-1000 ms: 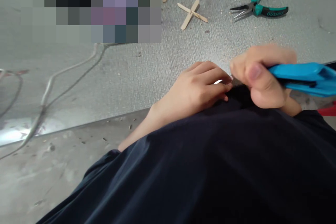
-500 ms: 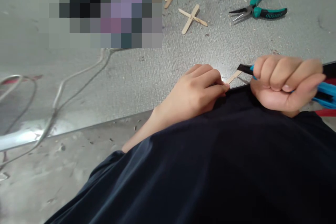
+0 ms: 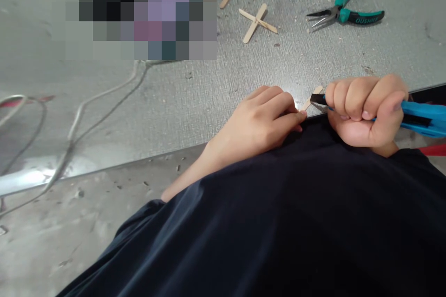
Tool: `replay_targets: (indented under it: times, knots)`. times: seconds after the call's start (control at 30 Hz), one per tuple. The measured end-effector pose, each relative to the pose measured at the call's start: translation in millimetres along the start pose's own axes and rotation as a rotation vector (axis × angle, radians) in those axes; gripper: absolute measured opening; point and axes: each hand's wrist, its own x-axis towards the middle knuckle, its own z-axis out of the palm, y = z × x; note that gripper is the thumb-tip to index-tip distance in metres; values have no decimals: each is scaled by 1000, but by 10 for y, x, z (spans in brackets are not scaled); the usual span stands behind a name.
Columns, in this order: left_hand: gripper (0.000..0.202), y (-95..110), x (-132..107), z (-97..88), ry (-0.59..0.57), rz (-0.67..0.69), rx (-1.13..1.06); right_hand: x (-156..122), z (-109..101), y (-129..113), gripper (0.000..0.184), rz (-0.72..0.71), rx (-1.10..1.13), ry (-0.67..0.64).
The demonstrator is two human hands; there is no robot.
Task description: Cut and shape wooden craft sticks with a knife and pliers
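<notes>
While our left hand (image 3: 265, 117) pinches a wooden stick (image 3: 318, 90) between closed fingertips near the edge of the table (image 3: 209, 97), the stick's long axis slants from those fingers away and to the right. Our right hand (image 3: 365, 110), wrapped tightly round a blue cutter (image 3: 427, 118), holds its dark blade (image 3: 316, 99) across the stick just beyond them, whether biting in we cannot tell. The stick looks slim, flat and pale, its far end rounded, its near end hidden by our left fingers.

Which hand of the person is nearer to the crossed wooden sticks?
Left. The left hand is on the person's side of the crossed sticks, apart from them; the right hand is farther away, toward the right.
</notes>
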Motion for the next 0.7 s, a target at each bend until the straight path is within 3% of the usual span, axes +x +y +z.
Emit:
replay_targets:
  times: [0.33, 0.7]
  knots:
    - [21, -6, 32, -59, -79, 20, 62, 0, 32, -21, 73, 113, 23, -19]
    - [23, 2, 56, -94, -104, -33, -23, 25, 49, -10, 69, 110, 7, -75]
